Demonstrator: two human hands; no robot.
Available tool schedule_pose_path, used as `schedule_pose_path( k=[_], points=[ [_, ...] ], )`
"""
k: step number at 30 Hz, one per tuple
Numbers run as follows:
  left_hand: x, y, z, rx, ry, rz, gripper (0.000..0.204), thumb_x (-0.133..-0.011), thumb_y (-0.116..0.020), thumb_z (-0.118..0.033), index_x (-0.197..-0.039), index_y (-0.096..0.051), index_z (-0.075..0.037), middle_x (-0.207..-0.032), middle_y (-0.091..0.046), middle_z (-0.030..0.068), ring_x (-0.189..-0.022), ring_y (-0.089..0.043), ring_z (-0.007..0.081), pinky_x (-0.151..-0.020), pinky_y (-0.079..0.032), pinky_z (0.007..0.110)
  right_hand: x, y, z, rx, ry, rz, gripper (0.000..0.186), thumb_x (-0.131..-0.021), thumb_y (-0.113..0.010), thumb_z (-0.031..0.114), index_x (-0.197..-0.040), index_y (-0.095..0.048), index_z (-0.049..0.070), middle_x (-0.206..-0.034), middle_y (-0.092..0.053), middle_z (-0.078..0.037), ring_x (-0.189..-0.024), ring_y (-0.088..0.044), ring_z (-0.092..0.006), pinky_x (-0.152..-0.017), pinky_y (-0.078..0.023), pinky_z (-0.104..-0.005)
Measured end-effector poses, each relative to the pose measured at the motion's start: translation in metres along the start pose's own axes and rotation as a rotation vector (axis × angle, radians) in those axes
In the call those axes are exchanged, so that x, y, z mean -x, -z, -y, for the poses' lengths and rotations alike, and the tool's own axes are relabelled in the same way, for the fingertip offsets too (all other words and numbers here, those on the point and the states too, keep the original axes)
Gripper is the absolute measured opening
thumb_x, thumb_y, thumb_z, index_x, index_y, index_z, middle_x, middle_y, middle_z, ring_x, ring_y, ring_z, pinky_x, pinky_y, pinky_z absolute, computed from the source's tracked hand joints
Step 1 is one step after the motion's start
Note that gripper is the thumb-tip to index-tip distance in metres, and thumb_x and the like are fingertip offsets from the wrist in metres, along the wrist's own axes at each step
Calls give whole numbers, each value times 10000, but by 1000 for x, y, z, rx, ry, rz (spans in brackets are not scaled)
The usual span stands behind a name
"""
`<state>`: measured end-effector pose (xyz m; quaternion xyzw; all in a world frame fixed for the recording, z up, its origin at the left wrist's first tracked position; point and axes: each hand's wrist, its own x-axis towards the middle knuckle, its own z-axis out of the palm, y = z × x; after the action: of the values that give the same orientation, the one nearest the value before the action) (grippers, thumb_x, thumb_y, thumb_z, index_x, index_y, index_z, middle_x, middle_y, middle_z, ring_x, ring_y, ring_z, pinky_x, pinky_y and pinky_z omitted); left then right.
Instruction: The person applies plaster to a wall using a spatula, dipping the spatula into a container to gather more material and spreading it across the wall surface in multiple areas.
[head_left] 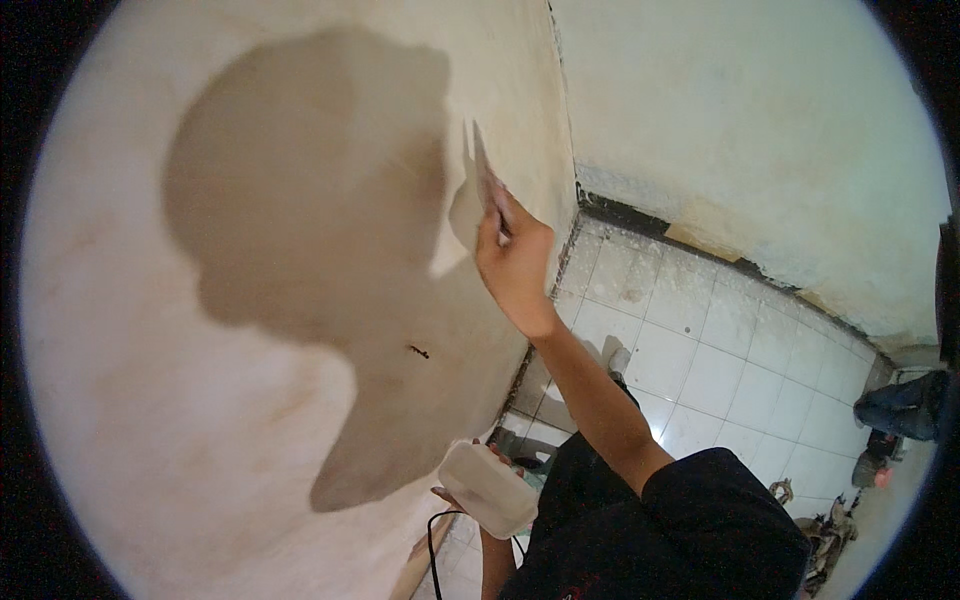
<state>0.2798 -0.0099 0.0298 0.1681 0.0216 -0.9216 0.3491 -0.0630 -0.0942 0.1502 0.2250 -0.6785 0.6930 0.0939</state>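
Observation:
My right hand [518, 262] is raised in front of the plastered wall [280, 430], its fingers closed round a putty knife [481, 158]. The thin blade appears nearly edge-on and points up close to the wall, where its shadow falls. Whether it touches the surface I cannot tell. Lower down, my left hand [447, 496] grips a whitish, rounded rectangular plastic tub [490, 488] from beneath. The tub hides most of that hand. Its contents are pale or its surface plain; I cannot make out which.
A second wall [750, 120] meets the first at a corner, its dark base strip [640, 218] chipped. White floor tiles [690, 340] carry pale specks. A black cable [431, 550] hangs by the tub. Dark blue cloth [903, 405] and clutter [830, 540] lie at the right.

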Motion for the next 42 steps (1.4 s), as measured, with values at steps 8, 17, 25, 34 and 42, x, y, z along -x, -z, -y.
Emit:
schedule_pose_path(
  k=[8,17,25,34,42],
  points=[
    [-2,2,0,-66,41,143,1070,-695,-519,-840,-1424,-332,-79,-1364,-451,227,-1169,-500,404,-961,-411,618,82,-19,114,6,371,158,463,-741,-648,8,-1198,-579,-26,-691,-574,-149,-594,-594,-296,-521,-471,-409],
    [7,-23,9,-51,66,218,1014,-735,-523,-807,-1395,-372,-54,-1367,-452,232,-1158,-518,399,-943,-452,566,-46,27,107,2,227,-163,233,-839,-556,21,-1045,-646,-40,-597,-517,-218,-434,-468,-228,-454,-393,-295],
    [8,-10,4,-49,84,195,1030,-702,-571,-798,-1415,-352,-87,-1380,-442,213,-1181,-494,393,-969,-402,619,38,-40,155,162,381,137,343,-771,-645,45,-1108,-622,-20,-724,-600,-153,-596,-601,-307,-507,-464,-435],
    [-7,12,-4,-19,178,266,1089,-657,-597,-813,-1443,-311,-116,-1385,-434,200,-1229,-452,388,-1027,-333,657,72,54,137,-114,75,186,189,-859,-582,65,-1017,-646,-17,-754,-631,-170,-591,-620,-259,-555,-490,-344],
    [10,-2,0,-91,76,150,1013,-694,-574,-804,-1394,-390,-95,-1359,-461,197,-1141,-532,373,-934,-447,592,-52,-1,33,14,156,-165,202,-877,-572,86,-1019,-688,1,-615,-568,-207,-430,-428,-164,-461,-399,-306]
  ],
)
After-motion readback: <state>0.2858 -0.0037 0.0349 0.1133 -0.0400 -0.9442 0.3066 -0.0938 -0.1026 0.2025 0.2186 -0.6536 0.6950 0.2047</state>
